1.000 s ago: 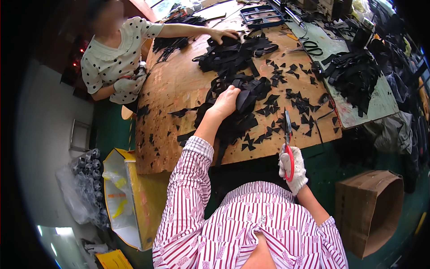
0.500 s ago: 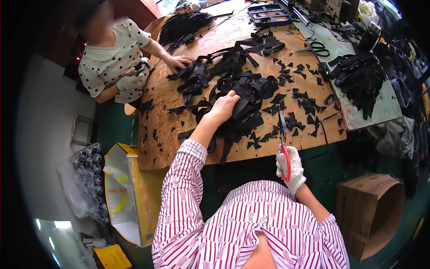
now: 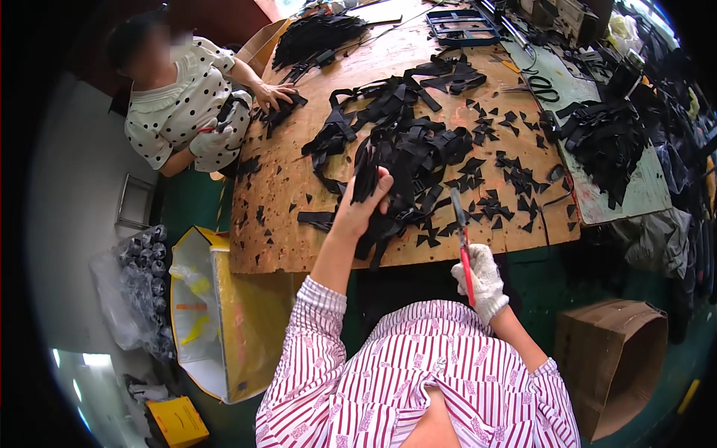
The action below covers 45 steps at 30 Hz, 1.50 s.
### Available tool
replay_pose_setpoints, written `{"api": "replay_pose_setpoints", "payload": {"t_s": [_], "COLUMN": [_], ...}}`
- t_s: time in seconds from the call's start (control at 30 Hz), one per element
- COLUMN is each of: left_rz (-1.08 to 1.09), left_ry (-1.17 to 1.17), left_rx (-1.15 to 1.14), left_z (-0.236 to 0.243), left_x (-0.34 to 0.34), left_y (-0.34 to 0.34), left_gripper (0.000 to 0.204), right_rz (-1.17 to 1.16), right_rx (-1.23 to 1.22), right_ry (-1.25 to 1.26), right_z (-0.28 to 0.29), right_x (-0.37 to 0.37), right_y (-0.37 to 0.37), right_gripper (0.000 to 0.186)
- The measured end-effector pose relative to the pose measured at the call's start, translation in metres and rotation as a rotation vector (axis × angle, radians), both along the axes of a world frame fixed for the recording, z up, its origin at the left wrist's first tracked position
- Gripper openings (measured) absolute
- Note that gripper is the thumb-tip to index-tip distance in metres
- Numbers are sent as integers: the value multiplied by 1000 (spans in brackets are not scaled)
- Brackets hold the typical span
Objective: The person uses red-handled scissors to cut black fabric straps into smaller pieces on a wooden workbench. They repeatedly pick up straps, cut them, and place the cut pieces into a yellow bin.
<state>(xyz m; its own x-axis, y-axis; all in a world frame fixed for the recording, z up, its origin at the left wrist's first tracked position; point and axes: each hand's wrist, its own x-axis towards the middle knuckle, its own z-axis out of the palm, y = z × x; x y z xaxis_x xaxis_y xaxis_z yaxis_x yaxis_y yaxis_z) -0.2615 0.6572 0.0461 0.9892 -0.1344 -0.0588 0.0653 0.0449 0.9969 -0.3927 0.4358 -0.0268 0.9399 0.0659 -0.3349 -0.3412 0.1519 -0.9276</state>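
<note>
Change: left hand [image 3: 364, 205] lifted slightly off the plywood table [image 3: 276, 224], black webbing strap [image 3: 367, 170] now raised.
Left hand: closed around strap, held up for trimming.
Right hand [image 3: 482, 278]: gloved, gripping red-handled scissors [image 3: 462, 239], blades pointing far.
Strap pile [image 3: 418, 142]: mid-table, offcuts [image 3: 515, 175] right.

left hand [image 3: 358, 209] now gripping black straps [image 3: 407, 153]

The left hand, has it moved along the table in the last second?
No real move. The left hand stays gripping the black straps at the same pile, near the plywood table's front edge; the small shift in frame looks like head motion.
</note>
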Motion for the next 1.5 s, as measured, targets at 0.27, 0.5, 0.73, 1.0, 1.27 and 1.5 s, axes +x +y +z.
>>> {"api": "replay_pose_setpoints", "payload": {"t_s": [0.27,0.5,0.73,1.0,1.27,1.5], "left_rz": [16,-67,-61,-10,-5,27], "left_ry": [38,25,34,0,142,370], "left_rx": [25,57,87,155,-5,-243], "left_z": [-15,-18,-22,-23,-22,-15], "left_x": [-25,-36,-42,-40,-41,-43], "left_y": [-22,-32,-38,-41,-46,-48], "left_gripper": [19,20,19,19,17,23], "right_rz": [155,157,146,119,92,120], "right_rx": [-606,-597,-530,-342,-306,-211], "right_ry": [-303,-316,-303,-116,-75,39], "right_z": [16,18,8,3,6,12], "right_x": [3,5,6,2,6,9], "right_y": [-3,-2,0,5,7,7], "right_gripper": [53,55,53,48,41,39]}}
